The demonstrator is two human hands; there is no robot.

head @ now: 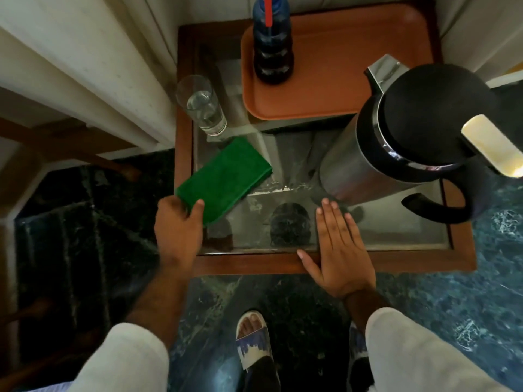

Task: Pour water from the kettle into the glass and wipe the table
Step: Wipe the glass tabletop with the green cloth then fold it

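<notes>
Up close, no brand or lettering can be read on anything; the blue bottle [272, 43] with its red strip shows only blurred shapes. Your left hand [179, 222] pinches the near corner of a folded green cloth [225, 179], thumb on top, fingers curled under; the cloth looks soft and napped, a flat rectangle lying at a slant on the glass top of the table [334, 264], whose frame is polished reddish wood. Your right hand [339, 250] lies open and flat, palm down, fingers spread, across the near edge of the glass, just in front of the kettle [410, 137]. That kettle stands upright on the right side of the table: a brushed metal cylinder with a matte black lid, a black loop handle and an angular steel spout. Beyond the cloth, at the left rear, stands a clear tall glass [202, 104] holding water. A smooth orange plastic tray [334, 66] with rounded corners carries the bottle at the back.
</notes>
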